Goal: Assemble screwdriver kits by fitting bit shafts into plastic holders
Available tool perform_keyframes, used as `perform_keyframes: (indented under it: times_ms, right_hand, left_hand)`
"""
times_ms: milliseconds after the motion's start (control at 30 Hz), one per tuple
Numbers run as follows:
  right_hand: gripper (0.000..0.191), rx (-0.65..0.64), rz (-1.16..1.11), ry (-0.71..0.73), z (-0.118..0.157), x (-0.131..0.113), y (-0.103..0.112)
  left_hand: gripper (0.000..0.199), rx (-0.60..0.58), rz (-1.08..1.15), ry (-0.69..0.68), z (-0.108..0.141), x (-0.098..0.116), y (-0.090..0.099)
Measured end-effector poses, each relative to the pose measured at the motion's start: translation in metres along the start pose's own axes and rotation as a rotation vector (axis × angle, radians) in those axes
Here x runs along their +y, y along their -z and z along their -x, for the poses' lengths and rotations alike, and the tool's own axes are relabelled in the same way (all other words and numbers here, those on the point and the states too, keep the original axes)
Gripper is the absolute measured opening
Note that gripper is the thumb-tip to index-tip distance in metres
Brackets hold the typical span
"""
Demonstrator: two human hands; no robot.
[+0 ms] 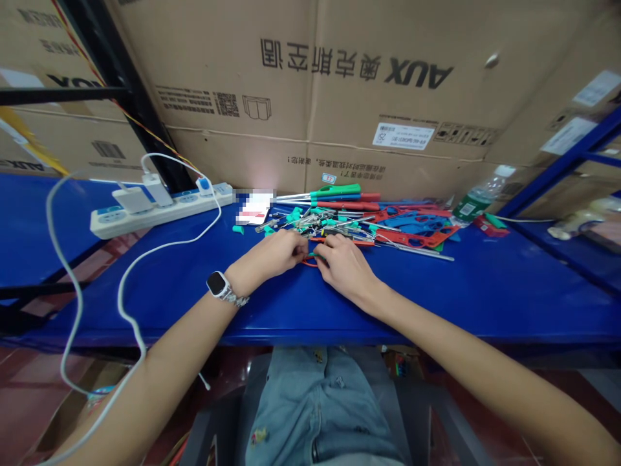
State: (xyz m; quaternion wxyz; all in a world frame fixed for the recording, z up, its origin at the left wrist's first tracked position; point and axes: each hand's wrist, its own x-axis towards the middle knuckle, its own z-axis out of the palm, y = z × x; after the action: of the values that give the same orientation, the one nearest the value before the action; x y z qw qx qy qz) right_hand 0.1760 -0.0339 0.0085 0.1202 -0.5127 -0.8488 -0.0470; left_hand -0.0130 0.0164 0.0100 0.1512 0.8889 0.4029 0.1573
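My left hand, a watch on its wrist, is closed with its fingertips pinched together. Close beside it, my right hand has its thumb and fingers pressed onto a small green-and-red part low over the table. Fingers cover most of that part, so its kind is not clear. Just beyond both hands lies a pile of thin metal rods with green plastic pieces. To its right are flat red plastic frames and blue ones. Long-necked lighters with green and red handles lie behind.
A white power strip with plugged-in chargers sits at the left, its white cable looping over the table edge. A green-labelled bottle stands at the right back. Large cardboard boxes wall off the rear of the blue table.
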Motion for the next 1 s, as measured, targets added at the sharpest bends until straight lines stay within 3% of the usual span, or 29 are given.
perform_keyframes:
  times_ms: [767, 1000]
  right_hand:
    - [0.031, -0.075, 0.008, -0.012, -0.01, -0.01, 0.011]
    - [0.025, -0.051, -0.075, -0.081, -0.006, -0.001, 0.006]
  left_hand:
    - [0.016, 0.013, -0.022, -0.052, -0.001, -0.005, -0.007]
    - [0.006, -0.004, 0.035, -0.005, 0.0, 0.008, -0.004]
